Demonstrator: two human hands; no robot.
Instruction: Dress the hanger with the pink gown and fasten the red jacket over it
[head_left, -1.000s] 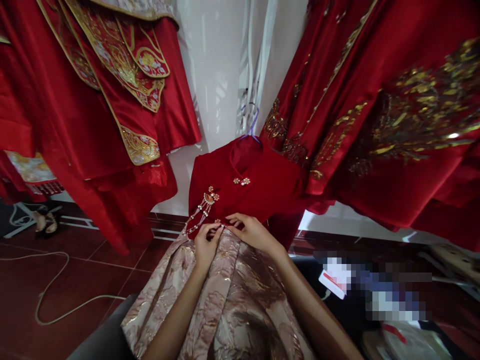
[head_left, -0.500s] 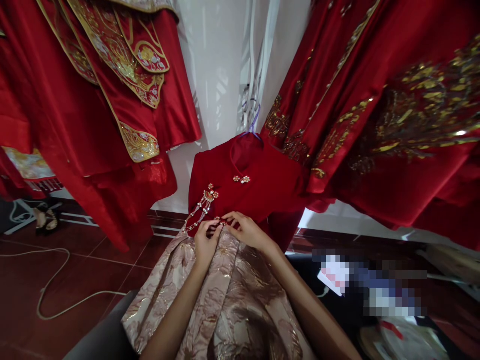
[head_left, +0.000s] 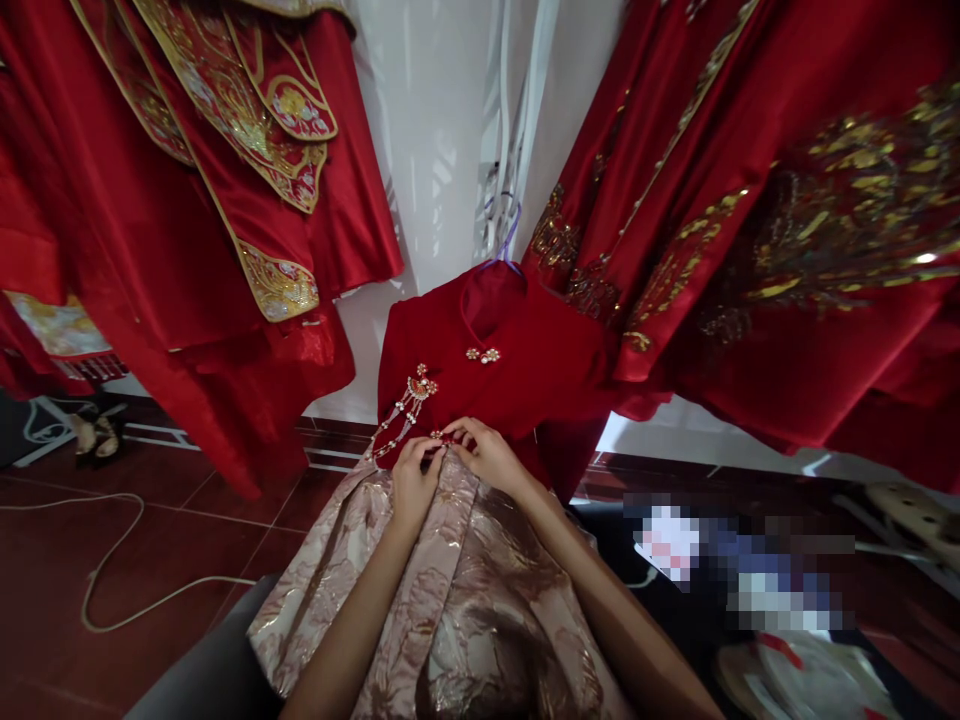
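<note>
A red velvet top point(head_left: 525, 365) hangs from a purple hanger point(head_left: 510, 245) in front of me, with a pair of beaded flower fasteners point(head_left: 482, 355) below its collar. Beaded strands fall from a gold ornament point(head_left: 420, 388) on its left side. Under the top, a pink-gold brocade skirt point(head_left: 330, 575) spreads down toward my lap. My left hand point(head_left: 412, 482) is closed with its fingertips at the skirt's waist, beside a small beaded piece point(head_left: 437, 436). Fingers bent, my right hand point(head_left: 491, 456) pinches the same spot from the other side. Exactly what lies between the fingertips is hidden.
Red embroidered garments point(head_left: 277, 190) hang at the left, and red gowns with gold sequins point(head_left: 847, 220) at the right. A pale cable point(head_left: 139, 535) loops over the tiled floor beside dark shoes point(head_left: 97, 440). Clear plastic packaging point(head_left: 817, 675) lies at lower right.
My right hand has shifted very slightly up, its fingers still at the waist. My left hand stays in place, and the garment has barely moved.
</note>
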